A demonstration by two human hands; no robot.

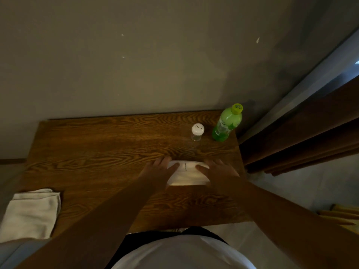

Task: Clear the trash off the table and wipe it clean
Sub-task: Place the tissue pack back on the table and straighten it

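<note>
A: Left hand and right hand both spread flat, pressing the ends of the white wrapper mid-table, right of centre.

B: Probably best pinching it up whole, not sliding. Shaker and bottle near the far right edge. Plenty of bare wood left, cloth waiting at the near left corner.

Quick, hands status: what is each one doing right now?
Left hand: open, fingers spread flat on the left end of the white folded paper packet; no closed grip.
Right hand: open, flat on the packet's right end.
</note>
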